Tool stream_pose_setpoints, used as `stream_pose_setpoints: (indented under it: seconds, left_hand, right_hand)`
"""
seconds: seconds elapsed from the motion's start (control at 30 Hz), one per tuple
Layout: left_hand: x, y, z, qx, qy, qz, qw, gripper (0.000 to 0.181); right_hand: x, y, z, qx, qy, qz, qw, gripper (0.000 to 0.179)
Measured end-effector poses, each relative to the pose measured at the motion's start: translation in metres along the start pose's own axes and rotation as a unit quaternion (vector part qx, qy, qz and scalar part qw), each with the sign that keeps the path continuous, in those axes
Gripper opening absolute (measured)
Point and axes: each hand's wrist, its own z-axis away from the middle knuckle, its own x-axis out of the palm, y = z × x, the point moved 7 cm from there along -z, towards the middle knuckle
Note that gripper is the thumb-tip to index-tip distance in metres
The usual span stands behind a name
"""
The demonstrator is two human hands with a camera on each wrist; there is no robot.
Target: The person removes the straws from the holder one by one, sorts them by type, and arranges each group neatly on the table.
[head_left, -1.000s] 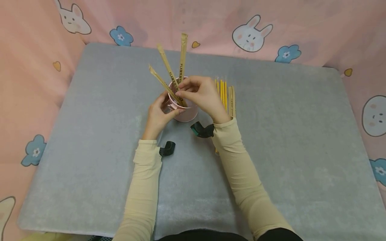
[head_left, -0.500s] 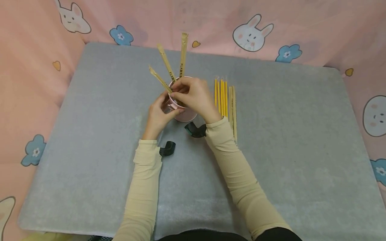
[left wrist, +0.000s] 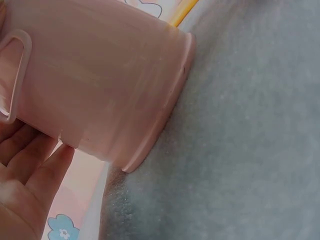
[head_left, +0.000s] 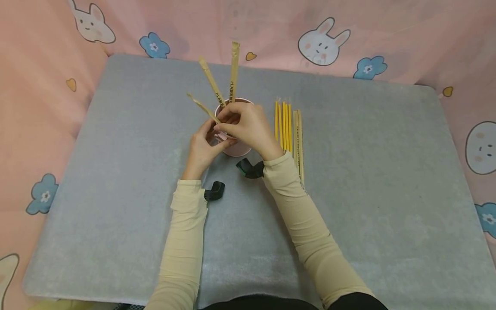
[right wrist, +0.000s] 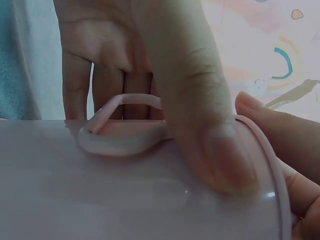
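A pink mug [head_left: 237,150] stands on the table, steadied by my left hand [head_left: 200,150], whose thumb and fingers grip its left side around the handle [right wrist: 122,147]. Three straws in tan paper wrappers lean out of it: an upright one [head_left: 234,73], a middle one [head_left: 210,82] and the leftmost one [head_left: 202,106]. My right hand [head_left: 249,129] is over the mouth, thumb and forefinger pinching the leftmost straw near the rim. Its lower end is hidden behind that hand. In the left wrist view the mug's wall [left wrist: 100,75] and base show, with left fingertips touching the wall.
Right of the mug lie several thin yellow sticks [head_left: 284,125] with clear tips, beside a pair of paper-wrapped straws [head_left: 298,142]. My right forearm passes over their near ends. A pink curtain [head_left: 267,38] hangs behind the grey table [head_left: 372,193].
My right hand has shifted left across the mug's mouth. The leftmost straw's top end has tipped lower and further left. The left hand and mug have stayed in place.
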Motion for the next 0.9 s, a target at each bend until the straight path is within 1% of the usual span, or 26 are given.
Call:
stream_pose_setpoints:
  seconds: [0.13, 0.2, 0.3, 0.47, 0.53, 0.67, 0.83, 0.9]
  left_hand:
    - [0.0, -0.001, 0.0, -0.011, 0.001, 0.003, 0.9999, 0.053]
    - [0.0, -0.001, 0.0, -0.014, 0.002, -0.002, 0.9999, 0.051]
    - [0.0, 0.0, 0.0, -0.013, 0.0, -0.006, 0.9999, 0.053]
    - [0.0, 0.0, 0.0, -0.005, -0.002, 0.005, 1.0, 0.062]
    - [0.0, 0.0, 0.0, -0.003, 0.0, 0.008, 1.0, 0.065]
    - [0.0, 0.0, -0.001, -0.001, 0.004, 0.011, 0.9999, 0.068]
    - [0.0, -0.001, -0.001, -0.004, 0.004, 0.011, 0.9999, 0.07]
    - [0.0, -0.001, -0.001, -0.004, 0.004, 0.007, 1.0, 0.071]
  right_hand:
    - [0.0, -0.001, 0.001, 0.0, -0.002, -0.006, 1.0, 0.012]
    - [0.0, -0.002, 0.002, 0.002, -0.002, -0.017, 0.9998, 0.01]
    - [-0.002, -0.002, 0.004, -0.001, 0.003, -0.044, 0.999, 0.008]
    - [-0.007, -0.002, 0.007, -0.005, 0.013, -0.094, 0.9954, 0.008]
    - [-0.01, -0.002, 0.008, -0.007, 0.016, -0.118, 0.9928, 0.008]
    - [-0.016, -0.001, 0.01, -0.007, 0.026, -0.172, 0.9847, 0.009]
    - [-0.03, 0.0, 0.013, -0.015, 0.057, -0.226, 0.9724, 0.009]
    - [-0.035, 0.0, 0.016, -0.018, 0.072, -0.238, 0.9685, 0.009]
